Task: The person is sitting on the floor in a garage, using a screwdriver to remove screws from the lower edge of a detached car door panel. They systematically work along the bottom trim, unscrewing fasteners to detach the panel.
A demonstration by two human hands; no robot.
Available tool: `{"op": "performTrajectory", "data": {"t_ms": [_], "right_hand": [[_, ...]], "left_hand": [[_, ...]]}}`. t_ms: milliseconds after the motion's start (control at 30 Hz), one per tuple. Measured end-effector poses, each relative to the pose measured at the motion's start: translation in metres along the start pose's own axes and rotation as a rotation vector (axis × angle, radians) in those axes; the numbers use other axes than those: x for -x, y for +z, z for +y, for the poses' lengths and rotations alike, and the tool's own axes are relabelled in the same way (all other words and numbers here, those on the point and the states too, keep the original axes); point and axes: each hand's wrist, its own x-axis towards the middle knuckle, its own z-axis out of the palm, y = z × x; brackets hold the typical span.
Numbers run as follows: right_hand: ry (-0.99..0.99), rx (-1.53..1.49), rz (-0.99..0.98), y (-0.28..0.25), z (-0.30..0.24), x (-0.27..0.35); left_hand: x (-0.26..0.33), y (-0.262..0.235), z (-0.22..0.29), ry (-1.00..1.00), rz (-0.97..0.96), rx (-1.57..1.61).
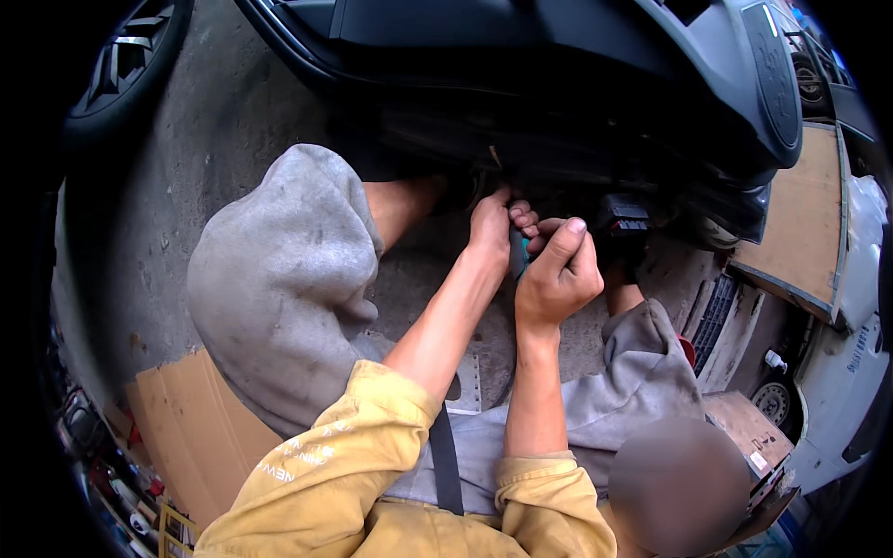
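My left hand point(493, 221) reaches in under the lower edge of a dark car panel point(484, 56), its fingers curled. What those fingers grip is lost in shadow. Close beside it, my right hand point(558, 274) is closed with the thumb on top. A black-and-teal tool handle point(519, 255) shows between the two hands, against the right hand's fingers; its working end is hidden. To the right of the hands, a dark block-shaped thing with red marks point(625, 216), like a power-tool battery, is partly in shadow below the panel.
My bent knees point(279, 251) in grey trousers flank the work. Flattened cardboard point(200, 428) lies at lower left, a car wheel point(130, 60) stands at upper left. At right are a wooden board point(791, 219) and a white vehicle point(842, 400). A person's blurred head point(679, 485) is at lower right.
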Motion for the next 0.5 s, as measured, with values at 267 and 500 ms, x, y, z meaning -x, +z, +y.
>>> {"op": "performTrajectory", "data": {"t_ms": [267, 500], "right_hand": [[-0.001, 0.039, -0.02, -0.012, 0.003, -0.002], [0.078, -0.057, -0.043, -0.018, -0.01, -0.013]], "left_hand": [[0.006, 0.012, -0.012, 0.028, 0.016, -0.029], [0.008, 0.025, -0.01, 0.001, 0.086, 0.063]]}}
